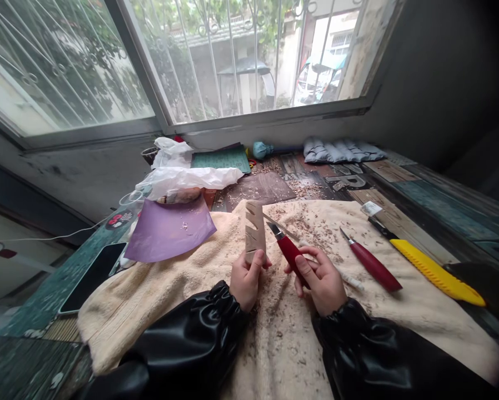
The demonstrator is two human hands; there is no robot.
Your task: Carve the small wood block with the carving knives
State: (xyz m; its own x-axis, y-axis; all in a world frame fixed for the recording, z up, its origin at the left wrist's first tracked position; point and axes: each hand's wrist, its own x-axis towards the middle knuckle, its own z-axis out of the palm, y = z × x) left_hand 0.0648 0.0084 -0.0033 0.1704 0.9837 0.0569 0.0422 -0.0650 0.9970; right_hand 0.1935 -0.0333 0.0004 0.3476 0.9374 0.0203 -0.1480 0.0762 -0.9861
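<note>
My left hand (pixel 247 278) is closed round the lower end of a wood block (pixel 255 230), which stands upright with slanting notches cut into its face. In my right hand (pixel 322 278) is a carving knife (pixel 289 251) with a red handle. Its short blade points up and left, close to the block's right side; whether it touches cannot be made out. Beneath both hands lies a cream towel (pixel 208 266) strewn with wood shavings. A second red-handled carving knife (pixel 372 260) rests on the towel to the right.
Further right lies a yellow utility knife (pixel 437 269). On the left are a purple sheet (pixel 172 230), a phone (pixel 93 278) and a white plastic bag (pixel 191 178). A green cutting mat (pixel 221 160) and a grey padded bundle (pixel 341 151) lie below the window.
</note>
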